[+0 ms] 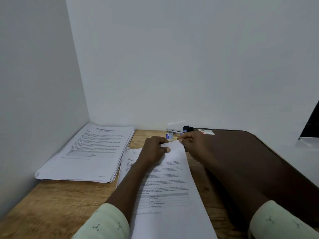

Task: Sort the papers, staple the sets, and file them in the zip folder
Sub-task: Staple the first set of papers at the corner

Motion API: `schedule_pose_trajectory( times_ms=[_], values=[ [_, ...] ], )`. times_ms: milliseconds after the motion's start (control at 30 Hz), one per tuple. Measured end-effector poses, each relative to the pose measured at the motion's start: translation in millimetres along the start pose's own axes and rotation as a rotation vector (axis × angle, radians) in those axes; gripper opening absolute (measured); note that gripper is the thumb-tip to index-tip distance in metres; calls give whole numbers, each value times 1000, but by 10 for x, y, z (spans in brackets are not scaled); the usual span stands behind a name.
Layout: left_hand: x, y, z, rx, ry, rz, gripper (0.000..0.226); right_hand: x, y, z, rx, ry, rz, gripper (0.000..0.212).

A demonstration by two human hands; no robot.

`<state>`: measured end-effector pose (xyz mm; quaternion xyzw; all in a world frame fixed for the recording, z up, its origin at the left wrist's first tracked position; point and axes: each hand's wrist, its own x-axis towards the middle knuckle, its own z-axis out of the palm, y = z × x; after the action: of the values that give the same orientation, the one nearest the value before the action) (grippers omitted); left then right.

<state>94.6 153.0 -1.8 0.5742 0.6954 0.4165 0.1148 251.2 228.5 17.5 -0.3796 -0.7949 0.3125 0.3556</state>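
A set of printed papers lies lengthwise in front of me on the wooden desk. My left hand presses on its upper part, thumb on the top edge. My right hand pinches the far right corner of the top sheet, which lifts slightly. A thick stack of printed papers rests in the left corner against the wall. A stapler and a small blue staple box sit at the back, partly hidden by my hands. The dark brown zip folder lies flat on the right.
White walls close the desk at the left and back. A dark slanted object stands at the far right edge. Bare wood shows at the front left of the desk.
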Motion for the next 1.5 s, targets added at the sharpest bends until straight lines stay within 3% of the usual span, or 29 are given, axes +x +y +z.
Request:
schedule_pose_trajectory(
  times_ms=[200,300,400,500,567,633,833,1000,1133,1233,1300,1500],
  values=[
    [-50,16,144,-62,-1,6,38,10,102,15,-42,-24,-53,14],
    [-45,15,224,-123,92,-48,24,52,112,7,-19,-19,-35,17],
    [-18,-22,244,-128,121,-72,4,107,108,-17,-31,-128,93,13],
    [-35,-14,247,-121,119,-66,9,204,77,-111,116,-93,244,17],
    [-38,-17,261,-119,133,-54,11,369,114,-195,-37,56,214,22],
    [-20,-30,273,-124,138,-52,13,563,156,-242,-258,99,146,28],
    [20,-38,286,-137,133,-57,8,1017,368,84,-545,-134,-9,43],
    [28,-37,252,-128,117,-41,9,1118,429,331,-775,-182,-57,34],
    [36,-39,239,-127,108,-40,7,1154,416,313,-817,-168,-56,32],
    [42,-60,239,-132,111,-45,11,1133,352,183,-666,-157,22,31],
    [47,-74,233,-143,117,-52,9,1070,251,-4,-424,-92,126,27],
    [38,-86,236,-148,118,-42,6,411,-14,-480,782,-33,409,10]
  ],
)
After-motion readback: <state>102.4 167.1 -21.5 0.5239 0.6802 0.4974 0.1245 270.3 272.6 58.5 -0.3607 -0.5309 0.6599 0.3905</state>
